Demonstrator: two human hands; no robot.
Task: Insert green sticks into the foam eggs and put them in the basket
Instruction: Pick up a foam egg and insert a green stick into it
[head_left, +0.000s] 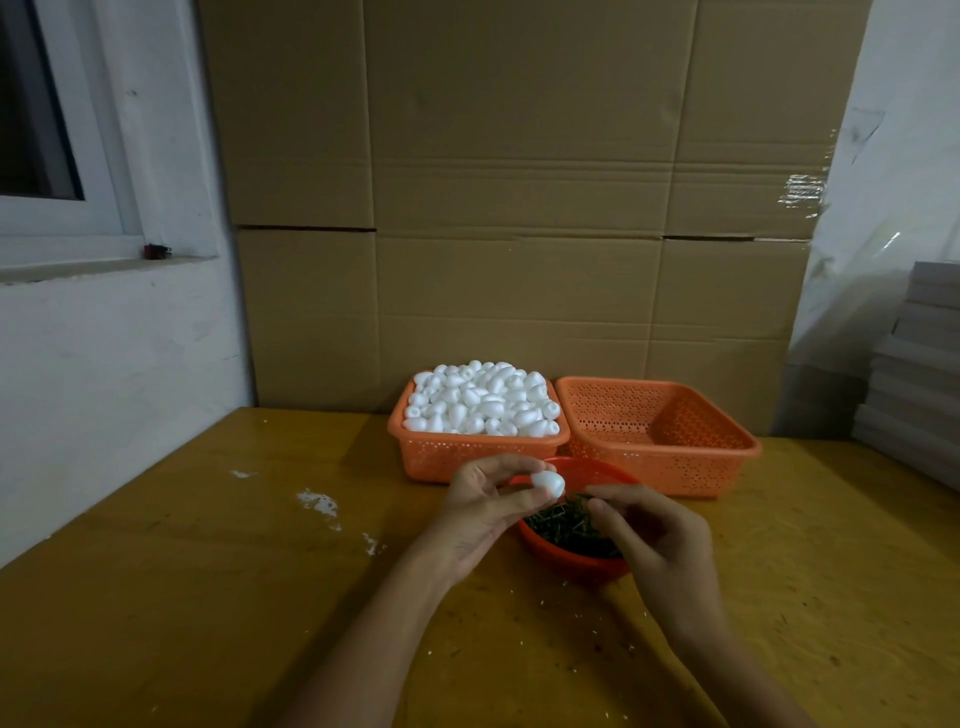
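Observation:
My left hand (483, 506) pinches one white foam egg (549, 482) between thumb and fingers, above the rim of a round red bowl (574, 564) full of green sticks (563, 522). My right hand (649, 540) hovers over the bowl's right side with thumb and forefinger pinched together on a green stick near the egg. Behind the bowl, an orange basket (467, 457) is heaped with white foam eggs (483, 397). To its right stands a second orange basket (670, 457) with nothing visible inside.
The wooden table (208, 597) carries white foam crumbs (319, 503) left of my hands. Cardboard boxes (519, 208) form a wall behind the baskets. A stack of grey boards (919, 374) stands at the right edge, a white wall and window sill at the left.

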